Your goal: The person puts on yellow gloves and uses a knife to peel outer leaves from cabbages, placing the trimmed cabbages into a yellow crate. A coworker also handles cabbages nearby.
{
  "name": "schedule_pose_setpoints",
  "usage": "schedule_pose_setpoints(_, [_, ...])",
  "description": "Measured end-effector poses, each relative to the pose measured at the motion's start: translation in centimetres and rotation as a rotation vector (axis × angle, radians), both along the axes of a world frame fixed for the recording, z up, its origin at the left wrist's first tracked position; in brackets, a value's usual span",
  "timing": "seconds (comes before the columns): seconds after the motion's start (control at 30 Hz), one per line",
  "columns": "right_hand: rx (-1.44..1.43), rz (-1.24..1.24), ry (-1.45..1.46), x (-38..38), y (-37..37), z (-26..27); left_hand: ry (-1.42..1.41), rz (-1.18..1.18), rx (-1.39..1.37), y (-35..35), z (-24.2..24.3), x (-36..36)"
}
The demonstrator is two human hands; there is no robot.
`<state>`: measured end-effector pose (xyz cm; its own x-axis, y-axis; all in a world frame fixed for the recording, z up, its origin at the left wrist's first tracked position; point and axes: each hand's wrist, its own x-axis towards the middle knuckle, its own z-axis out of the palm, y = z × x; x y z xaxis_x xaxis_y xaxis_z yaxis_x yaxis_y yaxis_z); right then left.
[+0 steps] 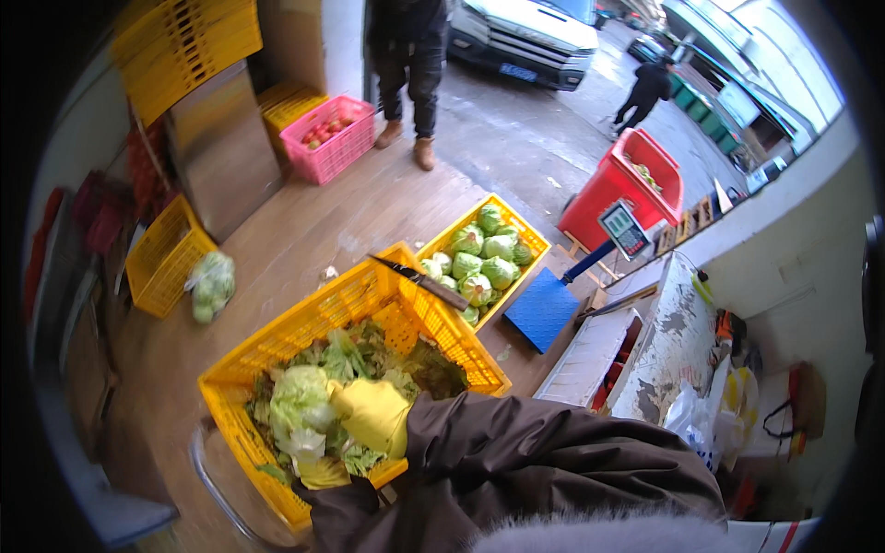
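Both my hands wear yellow gloves and are inside a large yellow plastic crate of loose lettuce leaves. My right hand lies against the right side of a pale green head of lettuce. My left hand is at the bottom of the same head, its fingers mostly hidden under it. Reddish-green leaves lie deeper in the crate. A knife with a dark blade rests across the crate's far rim. Beyond that rim, a smaller yellow crate holds several cabbages.
A blue platform scale stands right of the cabbages, near a red wheeled bin. A pink crate of red produce stands beside a person in the doorway. Left are a bagged green vegetable and a yellow crate.
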<state>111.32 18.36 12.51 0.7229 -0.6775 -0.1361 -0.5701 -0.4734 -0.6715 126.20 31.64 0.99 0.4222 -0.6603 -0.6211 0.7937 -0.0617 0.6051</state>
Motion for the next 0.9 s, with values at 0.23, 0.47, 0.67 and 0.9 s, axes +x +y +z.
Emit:
schedule_pose_setpoints(0.23, [0.371,-0.363,-0.528,-0.2,-2.8,-9.8,-0.489,-0.288,-0.376,-3.7,3.8,0.0])
schedule_pose_setpoints(0.47, [0.233,-0.163,-0.194,-0.6,-8.6,-18.5,0.057,-0.095,-0.347,-2.5,1.5,-0.2])
schedule_pose_setpoints(0.67, [0.351,-0.219,0.035,-2.4,-4.0,-7.0,0.16,-0.036,-0.352,-2.2,1.2,-0.5])
schedule_pose_setpoints(0.9, [1.333,-0.556,-0.903,2.6,1.5,-5.5,0.233,0.008,-0.377,-2.1,0.9,-0.7])
